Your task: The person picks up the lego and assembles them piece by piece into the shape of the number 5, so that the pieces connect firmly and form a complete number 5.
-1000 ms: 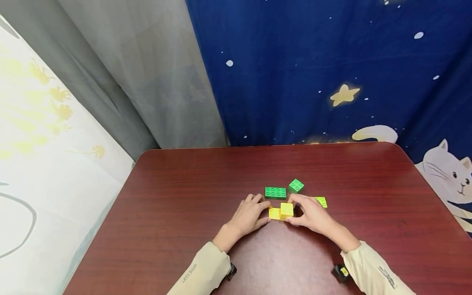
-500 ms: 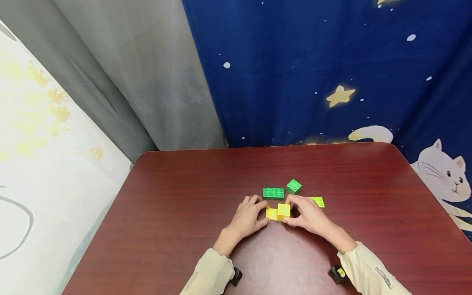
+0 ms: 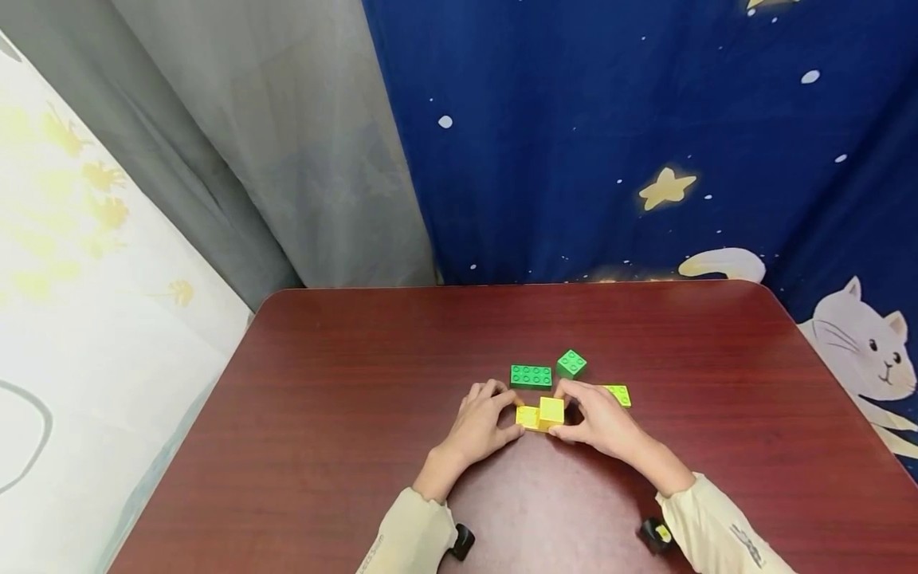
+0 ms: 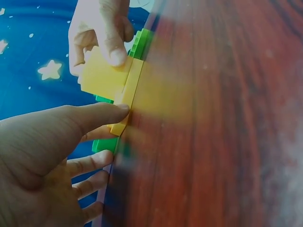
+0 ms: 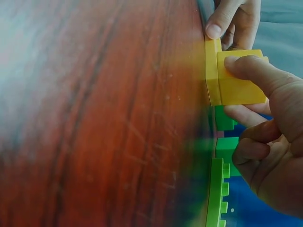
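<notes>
A flat yellow building brick point(image 3: 527, 417) lies on the table, and a taller yellow block point(image 3: 551, 412) stands on its right end. My left hand point(image 3: 475, 428) pinches the flat brick's left end between thumb and forefinger, the other fingers spread behind. With thumb and forefinger on opposite sides, my right hand point(image 3: 601, 418) pinches the taller block; in the right wrist view its thumb point(image 5: 251, 68) presses the block's near face. No gap shows between block and flat brick in the left wrist view.
Just behind the yellow bricks lie a long green brick point(image 3: 531, 376) and a smaller green brick point(image 3: 571, 363). A flat lime brick point(image 3: 618, 395) is partly hidden behind the right hand. The brown table point(image 3: 344, 383) reaches back to the curtains point(image 3: 588, 143).
Both hands keep their hold on the yellow bricks, which stay together on the table. The head view shifts slightly; the bricks show no clear movement of their own.
</notes>
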`<state>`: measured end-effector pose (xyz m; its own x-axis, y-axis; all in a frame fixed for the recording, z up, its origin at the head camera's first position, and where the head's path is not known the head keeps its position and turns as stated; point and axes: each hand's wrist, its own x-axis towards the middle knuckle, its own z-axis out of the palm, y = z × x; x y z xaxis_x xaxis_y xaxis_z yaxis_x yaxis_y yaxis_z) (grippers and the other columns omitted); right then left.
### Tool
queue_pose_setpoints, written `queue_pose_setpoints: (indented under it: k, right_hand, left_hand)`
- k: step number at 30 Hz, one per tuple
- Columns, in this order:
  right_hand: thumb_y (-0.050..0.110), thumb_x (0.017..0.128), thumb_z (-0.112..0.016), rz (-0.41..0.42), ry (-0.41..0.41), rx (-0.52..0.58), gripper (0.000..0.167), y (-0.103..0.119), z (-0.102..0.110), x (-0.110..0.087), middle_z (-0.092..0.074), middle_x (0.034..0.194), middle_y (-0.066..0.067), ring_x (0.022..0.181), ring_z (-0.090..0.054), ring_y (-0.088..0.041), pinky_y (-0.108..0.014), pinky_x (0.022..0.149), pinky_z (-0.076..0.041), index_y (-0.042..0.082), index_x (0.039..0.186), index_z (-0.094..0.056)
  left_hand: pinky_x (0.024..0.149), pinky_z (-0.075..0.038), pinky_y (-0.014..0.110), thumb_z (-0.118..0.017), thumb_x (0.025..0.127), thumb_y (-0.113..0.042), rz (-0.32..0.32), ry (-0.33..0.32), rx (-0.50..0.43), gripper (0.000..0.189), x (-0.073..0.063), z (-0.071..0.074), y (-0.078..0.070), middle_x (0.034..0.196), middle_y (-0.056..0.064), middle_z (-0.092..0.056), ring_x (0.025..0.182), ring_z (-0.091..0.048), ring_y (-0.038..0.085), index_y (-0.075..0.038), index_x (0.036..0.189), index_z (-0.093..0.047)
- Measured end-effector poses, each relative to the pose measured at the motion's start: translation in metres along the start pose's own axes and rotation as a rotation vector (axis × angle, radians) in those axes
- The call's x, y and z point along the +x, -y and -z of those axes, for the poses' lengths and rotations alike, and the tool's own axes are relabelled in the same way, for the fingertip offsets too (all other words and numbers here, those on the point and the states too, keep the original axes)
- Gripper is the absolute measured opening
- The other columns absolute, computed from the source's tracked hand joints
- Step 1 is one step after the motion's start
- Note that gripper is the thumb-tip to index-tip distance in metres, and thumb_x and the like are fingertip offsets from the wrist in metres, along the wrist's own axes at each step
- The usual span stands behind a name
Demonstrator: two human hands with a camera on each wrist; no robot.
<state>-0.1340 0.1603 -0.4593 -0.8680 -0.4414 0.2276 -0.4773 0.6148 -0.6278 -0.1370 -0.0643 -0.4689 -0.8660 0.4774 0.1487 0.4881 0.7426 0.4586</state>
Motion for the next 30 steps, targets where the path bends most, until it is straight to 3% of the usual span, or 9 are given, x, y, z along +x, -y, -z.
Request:
queue_pose_setpoints:
  k: [13,23,26,30]
  right_hand:
    - [0.024,0.068,-0.084,-0.013,0.014,-0.008,0.038,0.002,-0.001,-0.001,-0.054,0.078,0.012,0.062,-0.049,-0.014,-0.023,0.056,-0.041,0.023,0.085,-0.05]
    - [0.023,0.07,-0.082,-0.047,0.034,0.001,0.036,0.004,0.002,-0.002,-0.054,0.074,0.004,0.053,-0.038,-0.006,-0.022,0.049,-0.036,0.021,0.089,-0.052]
    - [0.015,0.072,-0.08,-0.02,0.079,0.004,0.035,0.003,0.005,-0.004,-0.054,0.077,0.002,0.055,-0.039,-0.006,-0.022,0.051,-0.038,0.018,0.094,-0.053]
    - [-0.001,0.077,-0.066,0.024,0.118,-0.01,0.031,-0.002,0.01,-0.005,-0.057,0.089,0.0,0.054,-0.04,-0.003,-0.022,0.054,-0.039,0.009,0.105,-0.057]
  left_hand:
    - [0.085,-0.038,0.041,-0.074,0.079,-0.029,0.006,-0.008,-0.034,0.028,-0.004,0.001,0.0,0.109,0.0,-0.051,0.1,-0.044,0.022,-0.021,0.104,-0.065]
    - [0.085,-0.038,0.041,-0.073,0.081,-0.028,0.006,0.002,-0.005,0.027,-0.002,0.001,-0.004,0.109,-0.001,-0.05,0.101,-0.044,0.022,-0.021,0.105,-0.063]
    - [0.085,-0.038,0.04,-0.072,0.081,-0.028,0.017,0.01,0.0,0.027,-0.003,0.0,-0.005,0.11,-0.001,-0.05,0.102,-0.044,0.022,-0.022,0.105,-0.063]
    - [0.086,-0.038,0.041,-0.072,0.081,-0.029,0.023,0.007,0.001,0.027,-0.004,-0.001,-0.005,0.11,-0.002,-0.049,0.102,-0.043,0.021,-0.023,0.105,-0.063]
